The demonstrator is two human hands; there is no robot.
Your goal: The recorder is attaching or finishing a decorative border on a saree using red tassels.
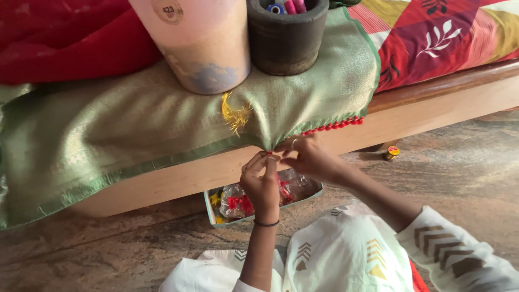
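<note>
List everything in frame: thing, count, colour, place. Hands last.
green woven cloth: 1, green with gold sheen, draped over the wooden bed edge
red tassels: a short row, red, along the cloth hem to the right of the hands
yellow threads: 1 tuft, yellow, on the cloth below the cylinder
pale cylinder: 1, cream, standing on the cloth
dark pot: 1, dark grey, beside the cylinder, holding spools
wooden bed frame: 1, light wood, across the frame
patterned bedcover: 1, red and yellow, top right
red fabric: 1, red, top left
tray: 1, teal, on the floor, holding plastic bags of red bits
small jar: 1, yellow-lidded, on the floor
left hand: at the hem, fingers pinched
right hand: at the hem, pinching it
</note>
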